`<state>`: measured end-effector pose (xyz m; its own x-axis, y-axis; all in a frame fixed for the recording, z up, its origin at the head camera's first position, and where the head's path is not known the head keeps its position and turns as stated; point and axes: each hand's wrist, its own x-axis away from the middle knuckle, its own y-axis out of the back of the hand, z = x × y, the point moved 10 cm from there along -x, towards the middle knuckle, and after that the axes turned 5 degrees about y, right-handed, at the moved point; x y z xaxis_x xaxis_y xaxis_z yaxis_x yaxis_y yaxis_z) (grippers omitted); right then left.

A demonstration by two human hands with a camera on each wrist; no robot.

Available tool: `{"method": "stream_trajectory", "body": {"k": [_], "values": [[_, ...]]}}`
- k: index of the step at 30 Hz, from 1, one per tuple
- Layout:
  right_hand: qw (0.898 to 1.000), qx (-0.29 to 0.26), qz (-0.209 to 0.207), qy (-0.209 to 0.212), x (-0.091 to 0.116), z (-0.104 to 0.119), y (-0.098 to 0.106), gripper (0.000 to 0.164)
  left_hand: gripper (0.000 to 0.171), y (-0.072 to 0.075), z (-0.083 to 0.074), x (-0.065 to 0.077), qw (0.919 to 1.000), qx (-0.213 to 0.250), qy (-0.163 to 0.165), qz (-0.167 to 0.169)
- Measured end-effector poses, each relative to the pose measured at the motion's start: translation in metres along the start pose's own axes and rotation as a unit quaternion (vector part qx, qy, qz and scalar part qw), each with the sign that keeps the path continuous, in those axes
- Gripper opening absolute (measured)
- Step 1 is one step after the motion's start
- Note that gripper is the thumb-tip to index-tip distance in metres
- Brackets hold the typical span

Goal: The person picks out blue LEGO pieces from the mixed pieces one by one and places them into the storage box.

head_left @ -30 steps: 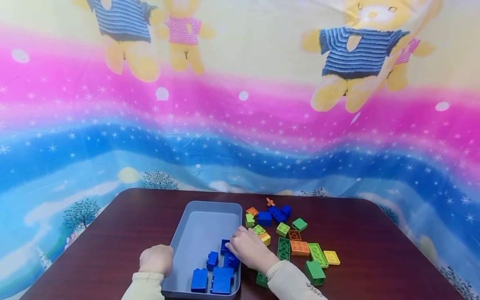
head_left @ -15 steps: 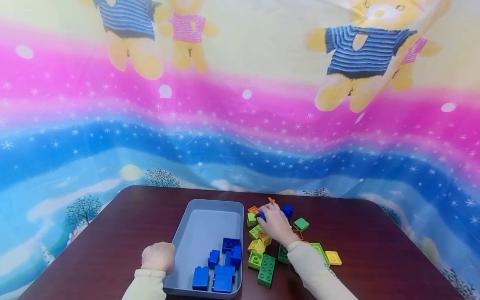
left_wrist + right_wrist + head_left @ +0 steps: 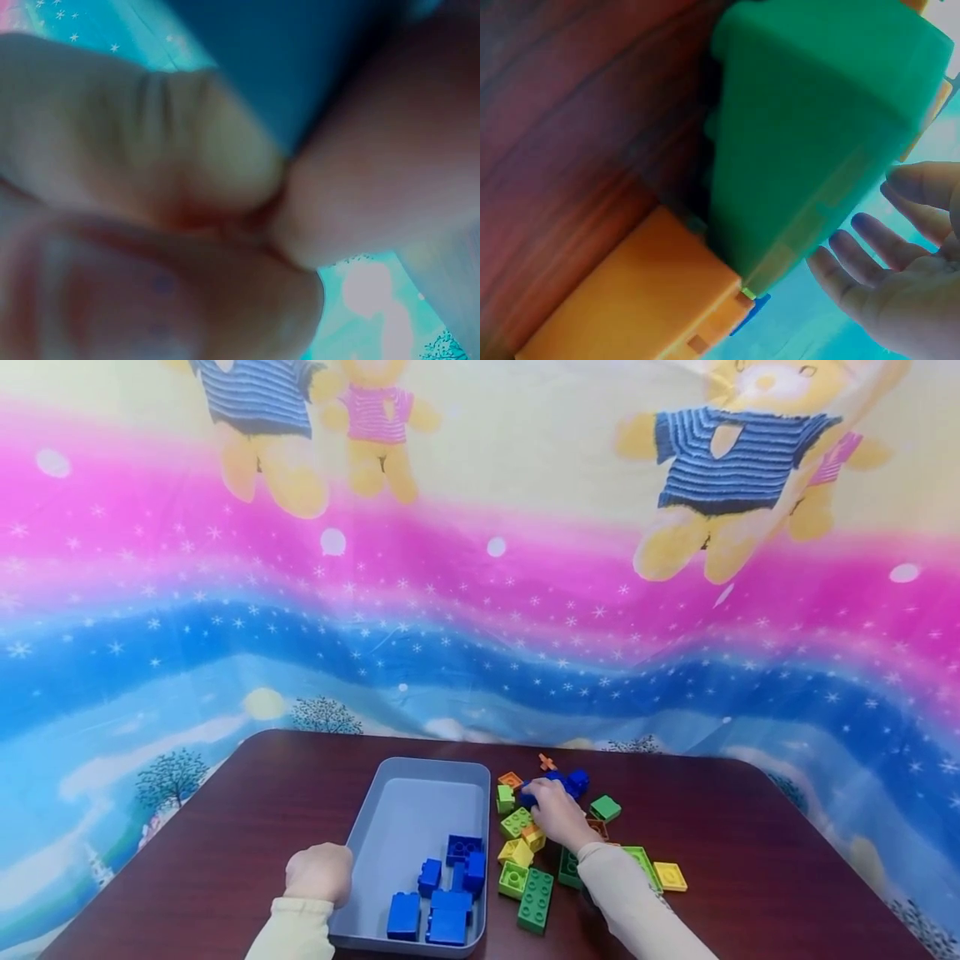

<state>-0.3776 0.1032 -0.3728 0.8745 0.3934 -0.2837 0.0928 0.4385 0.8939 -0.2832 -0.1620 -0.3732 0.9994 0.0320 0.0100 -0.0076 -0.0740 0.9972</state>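
At the left side of the grey tray [image 3: 405,810], my left hand [image 3: 321,872] grips the rim. The left wrist view has its fingers [image 3: 135,142] pinched together at a blurred blue-grey edge [image 3: 262,67]. Several blue bricks [image 3: 450,914] lie in the tray's near right part. My right hand [image 3: 558,817] is over the pile on the right, fingertips right at the blue bricks [image 3: 577,782] at its far end. The right wrist view shows this hand [image 3: 900,277] with loosely bent, parted fingers and nothing between them. Part of the blue bricks is hidden behind the hand.
Around the right hand lie green bricks [image 3: 536,900], yellow bricks [image 3: 670,877] and a small orange cross-shaped piece [image 3: 547,762]. A large green block [image 3: 802,150] and an orange brick [image 3: 630,292] fill the right wrist view. A printed cloth [image 3: 480,610] hangs behind the brown table [image 3: 292,777].
My right hand has let go of a blue brick in the tray and moved right and away to the blue bricks in the pile. The left hand stays at the tray.
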Motion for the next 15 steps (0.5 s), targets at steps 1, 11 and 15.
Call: {"method": "stream_trajectory", "body": {"k": [1, 11, 15], "values": [[1.0, 0.004, -0.001, 0.003, 0.0, 0.0, 0.0, 0.028, 0.014, 0.0, 0.0, 0.0, 1.0, 0.0, 0.0, 0.0], [0.997, 0.06, -0.042, 0.019, 0.0, -0.003, 0.009, 0.028, 0.016, 0.002, -0.001, -0.001, 1.0, 0.0, -0.001, 0.003], [0.994, 0.098, -0.053, 0.015, 0.001, -0.003, 0.013, 0.021, 0.016, 0.002, 0.0, -0.001, 1.0, -0.001, 0.0, 0.004]]}}
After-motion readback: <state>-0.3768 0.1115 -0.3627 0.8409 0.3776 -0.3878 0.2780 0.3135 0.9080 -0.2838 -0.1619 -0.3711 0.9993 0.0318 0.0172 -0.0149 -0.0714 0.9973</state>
